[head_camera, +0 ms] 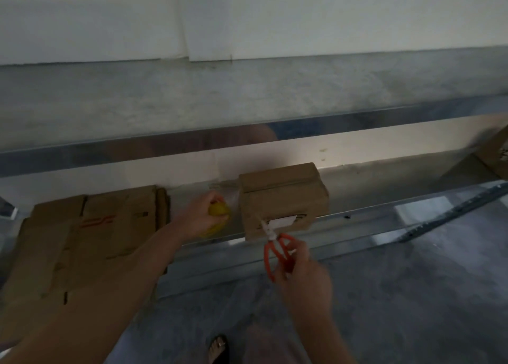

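Orange scissors point(267, 256) gripped by our right hand point(302, 278) should snip flush at the box point(283, 198) while our left hand point(200, 216) clutches the yellow roll point(220, 211).

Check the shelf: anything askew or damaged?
The small cardboard box sits turned at an angle, right at the shelf front edge. The flattened cardboard on the left hangs over that edge. No damage visible.
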Tool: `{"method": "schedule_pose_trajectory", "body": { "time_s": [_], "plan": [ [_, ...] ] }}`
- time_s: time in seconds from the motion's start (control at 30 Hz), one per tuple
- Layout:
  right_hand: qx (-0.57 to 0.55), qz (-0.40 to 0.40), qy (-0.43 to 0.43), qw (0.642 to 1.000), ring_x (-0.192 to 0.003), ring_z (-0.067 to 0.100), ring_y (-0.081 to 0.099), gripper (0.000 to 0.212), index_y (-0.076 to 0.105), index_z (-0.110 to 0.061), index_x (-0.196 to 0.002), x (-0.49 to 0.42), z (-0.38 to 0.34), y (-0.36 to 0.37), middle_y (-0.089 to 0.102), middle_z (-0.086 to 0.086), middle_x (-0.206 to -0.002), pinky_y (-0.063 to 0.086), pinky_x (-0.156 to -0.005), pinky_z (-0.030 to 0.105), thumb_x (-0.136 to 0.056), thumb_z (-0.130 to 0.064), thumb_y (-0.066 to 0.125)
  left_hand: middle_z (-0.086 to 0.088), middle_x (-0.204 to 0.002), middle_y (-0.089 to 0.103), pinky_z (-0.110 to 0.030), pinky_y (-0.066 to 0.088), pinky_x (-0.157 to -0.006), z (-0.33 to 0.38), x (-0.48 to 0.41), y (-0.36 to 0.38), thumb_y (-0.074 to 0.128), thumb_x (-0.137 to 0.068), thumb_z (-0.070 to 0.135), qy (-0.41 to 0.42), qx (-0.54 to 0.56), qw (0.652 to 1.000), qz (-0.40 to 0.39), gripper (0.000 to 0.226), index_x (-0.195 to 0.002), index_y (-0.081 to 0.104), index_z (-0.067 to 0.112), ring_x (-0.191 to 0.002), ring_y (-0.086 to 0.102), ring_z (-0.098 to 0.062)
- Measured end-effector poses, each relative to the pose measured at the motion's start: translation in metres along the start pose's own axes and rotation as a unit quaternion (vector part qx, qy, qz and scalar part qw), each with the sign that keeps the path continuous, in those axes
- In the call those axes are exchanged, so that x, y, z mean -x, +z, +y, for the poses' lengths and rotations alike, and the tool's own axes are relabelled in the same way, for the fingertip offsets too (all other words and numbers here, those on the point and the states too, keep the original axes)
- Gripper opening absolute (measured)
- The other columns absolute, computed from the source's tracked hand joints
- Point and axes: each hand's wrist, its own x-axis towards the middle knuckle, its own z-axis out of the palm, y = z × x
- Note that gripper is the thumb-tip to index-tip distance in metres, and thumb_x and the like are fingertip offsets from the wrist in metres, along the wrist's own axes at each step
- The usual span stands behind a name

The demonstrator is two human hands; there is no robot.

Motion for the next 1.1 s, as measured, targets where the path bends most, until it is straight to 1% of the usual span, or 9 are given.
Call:
{"method": "schedule_pose_trajectory", "body": {
  "time_s": [0.1,0.2,0.3,0.47,0.57,0.63,0.67,0.8,1.1],
  "plan": [
    [-0.006,-0.087,0.034,0.996,-0.082,0.017,0.069,0.036,0.047,-0.039,-0.113,0.013,-0.020,0.024,0.070,-0.008,-0.087,0.043,-0.064,0.028,-0.085,-0.060,0.055,-0.001,-0.105,0.055,-0.030,0.045,-0.078,0.000,0.002,-0.004,0.075,-0.080,0.021,0.026,0.000,1.000,0.014,0.032,-0.105,0.055,0.023,-0.098,0.053,-0.019],
    [-0.086,-0.187,0.096,0.974,-0.090,0.014,0.067,0.037,0.048,-0.034,-0.105,0.005,-0.026,0.035,0.069,-0.011,-0.092,0.046,-0.069,0.027,-0.086,-0.066,0.054,0.003,-0.104,0.053,-0.025,0.043,-0.071,0.000,0.004,-0.011,0.074,-0.081,0.023,0.025,-0.007,1.000,0.002,0.031,-0.105,0.055,0.024,-0.095,0.051,-0.015],
    [-0.228,-0.232,0.176,0.929,-0.093,0.015,0.066,0.039,0.052,-0.033,-0.094,-0.011,-0.029,0.040,0.069,-0.007,-0.093,0.052,-0.084,0.033,-0.083,-0.070,0.057,0.004,-0.106,0.050,-0.019,0.038,-0.069,0.001,0.004,-0.016,0.073,-0.083,0.026,0.028,-0.014,1.000,0.000,0.032,-0.108,0.053,0.023,-0.095,0.049,-0.013],
    [-0.312,-0.273,0.206,0.886,-0.075,0.011,0.064,0.050,0.058,-0.031,-0.101,-0.031,-0.032,0.046,0.066,-0.003,-0.081,0.048,-0.066,0.023,-0.073,-0.072,0.066,0.002,-0.110,0.052,-0.021,0.038,-0.068,0.001,0.003,-0.019,0.071,-0.084,0.024,0.037,-0.024,0.999,-0.002,0.030,-0.108,0.053,0.026,-0.098,0.050,-0.014],
    [-0.322,-0.279,0.226,0.876,-0.056,0.006,0.059,0.050,0.061,-0.026,-0.099,-0.038,-0.036,0.050,0.063,-0.004,-0.067,0.045,-0.052,0.019,-0.070,-0.067,0.070,0.003,-0.111,0.052,-0.021,0.038,-0.068,0.001,0.001,-0.020,0.071,-0.084,0.026,0.040,-0.028,0.999,-0.005,0.029,-0.107,0.053,0.027,-0.098,0.050,-0.013],
    [-0.334,-0.276,0.230,0.871,-0.048,0.006,0.053,0.060,0.063,-0.021,-0.103,-0.043,-0.039,0.054,0.058,-0.004,-0.059,0.040,-0.045,0.018,-0.062,-0.064,0.069,0.002,-0.111,0.053,-0.024,0.040,-0.070,0.001,0.000,-0.021,0.071,-0.084,0.027,0.042,-0.026,0.999,-0.004,0.028,-0.107,0.054,0.026,-0.098,0.051,-0.014],
    [-0.337,-0.279,0.230,0.869,-0.048,0.006,0.052,0.060,0.062,-0.018,-0.106,-0.045,-0.040,0.056,0.057,-0.003,-0.060,0.039,-0.045,0.018,-0.064,-0.061,0.069,0.002,-0.111,0.053,-0.025,0.041,-0.071,0.001,0.000,-0.021,0.071,-0.084,0.027,0.042,-0.026,0.999,-0.004,0.029,-0.107,0.054,0.025,-0.098,0.051,-0.015],
    [-0.330,-0.286,0.234,0.868,-0.061,0.013,0.055,0.025,0.058,-0.015,-0.115,-0.054,-0.033,0.064,0.059,0.005,-0.073,0.040,-0.050,0.022,-0.094,-0.029,0.054,0.002,-0.112,0.053,-0.026,0.040,-0.072,0.000,-0.002,-0.022,0.071,-0.084,0.027,0.036,-0.038,0.999,0.000,0.031,-0.110,0.054,0.024,-0.099,0.051,-0.015],
    [-0.333,-0.263,0.224,0.877,-0.064,0.015,0.056,0.023,0.062,-0.017,-0.112,-0.063,-0.027,0.068,0.060,0.004,-0.072,0.043,-0.052,0.023,-0.096,-0.014,0.047,0.004,-0.111,0.051,-0.019,0.036,-0.065,0.002,-0.003,-0.018,0.071,-0.085,0.026,0.028,-0.051,0.998,-0.004,0.036,-0.116,0.052,0.024,-0.098,0.049,-0.014]
  ]
}}
